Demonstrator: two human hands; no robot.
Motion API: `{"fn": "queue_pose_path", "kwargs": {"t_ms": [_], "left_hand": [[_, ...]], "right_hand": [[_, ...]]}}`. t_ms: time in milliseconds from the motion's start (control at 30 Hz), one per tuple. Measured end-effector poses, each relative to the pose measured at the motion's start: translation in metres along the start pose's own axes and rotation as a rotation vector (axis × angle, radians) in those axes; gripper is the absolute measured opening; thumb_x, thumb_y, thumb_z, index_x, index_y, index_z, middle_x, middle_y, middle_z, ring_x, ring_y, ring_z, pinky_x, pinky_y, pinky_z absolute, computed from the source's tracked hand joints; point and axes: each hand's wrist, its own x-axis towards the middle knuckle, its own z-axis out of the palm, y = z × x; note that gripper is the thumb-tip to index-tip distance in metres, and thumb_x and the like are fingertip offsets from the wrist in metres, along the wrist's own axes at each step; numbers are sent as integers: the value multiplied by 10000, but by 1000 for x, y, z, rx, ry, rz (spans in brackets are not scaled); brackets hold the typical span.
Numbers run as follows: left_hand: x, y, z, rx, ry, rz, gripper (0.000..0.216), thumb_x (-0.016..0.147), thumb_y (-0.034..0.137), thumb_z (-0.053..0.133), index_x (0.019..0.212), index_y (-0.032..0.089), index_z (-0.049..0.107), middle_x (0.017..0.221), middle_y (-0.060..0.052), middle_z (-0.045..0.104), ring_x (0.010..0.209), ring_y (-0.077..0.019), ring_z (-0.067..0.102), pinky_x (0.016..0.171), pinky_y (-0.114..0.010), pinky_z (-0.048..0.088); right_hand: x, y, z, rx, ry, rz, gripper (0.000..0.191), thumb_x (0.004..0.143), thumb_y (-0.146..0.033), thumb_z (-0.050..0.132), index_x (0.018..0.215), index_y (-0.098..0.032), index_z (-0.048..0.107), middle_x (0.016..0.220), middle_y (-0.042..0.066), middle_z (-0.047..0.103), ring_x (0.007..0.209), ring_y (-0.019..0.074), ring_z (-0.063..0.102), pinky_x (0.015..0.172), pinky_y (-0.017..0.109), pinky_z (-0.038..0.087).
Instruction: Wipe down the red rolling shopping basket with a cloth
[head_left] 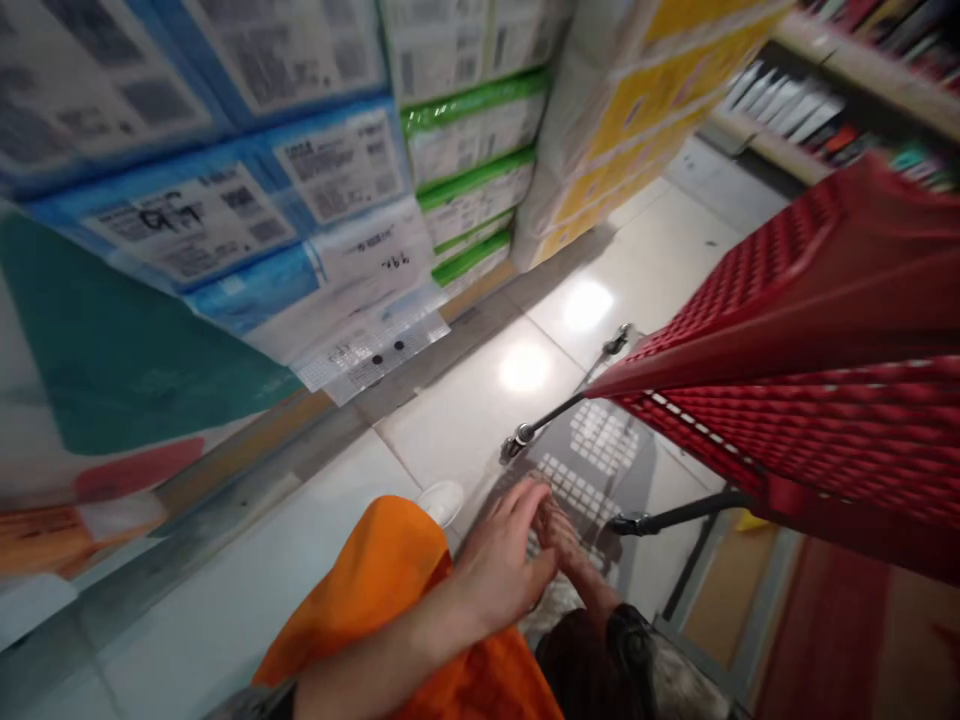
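The left hand [501, 565] and right hand [561, 528] touched at 6 o'clock, loosely curled and apparently grasping nothing, while the red cart [825, 400] at 3 o'clock and stacked boxes [300, 200] at 11 o'clock stood untouched.

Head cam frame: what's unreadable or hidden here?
Right hand: mostly hidden behind left hand, head view; grip unknown.
Box labels: motion blur, text unreadable.
Red cart: cut by right edge; wall hides contents.
Shelf goods, top right: blurred, too small.
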Motion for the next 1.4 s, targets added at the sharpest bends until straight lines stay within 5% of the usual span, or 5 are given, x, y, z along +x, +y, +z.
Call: {"fn": "queue_pose_path", "kwargs": {"t_ms": [367,667,867,1200,1400], "left_hand": [[-33,84,39,-810,136,159,453,601,324,684,1002,158,555,751,-20,673,683,-194,659,646,-329,542],[-65,307,39,373,596,1206,388,752,85,472,1107,190,589,1227,-88,545,1168,-191,477,1027,-359,360],[-47,319,142,914,340,1055,462,809,370,498,1242,210,503,1290,-113,497,1228,-295,393,1049,-494,270],[-46,281,42,718,516,1054,331,899,333,375,1101,173,584,1199,-131,554,1143,-261,473,993,-473,346],[-69,280,114,871,336,1306,298,873,320,438,1116,227,583,1255,-107,524,1182,-257,449,1001,-462,346]], "right_hand": [[-147,-168,-162,251,459,-476,333,775,-152,496,1065,-227,642,1178,62,618,1096,195,568,951,351,455],[-181,-139,-354,-446,1192,91,386,838,-222,397,1163,-116,577,1173,152,602,1141,292,492,1015,543,253],[-172,-116,-358,-405,1103,115,496,772,-113,371,1246,-64,508,1089,138,647,1016,228,562,966,371,359],[-188,-122,-328,-515,1125,14,498,812,-162,365,1299,-114,458,1227,132,575,1188,251,464,1071,501,182],[-186,-115,-320,-375,1175,-91,628,718,-110,364,1346,-121,384,1259,130,549,1218,243,445,1059,502,247]]}}
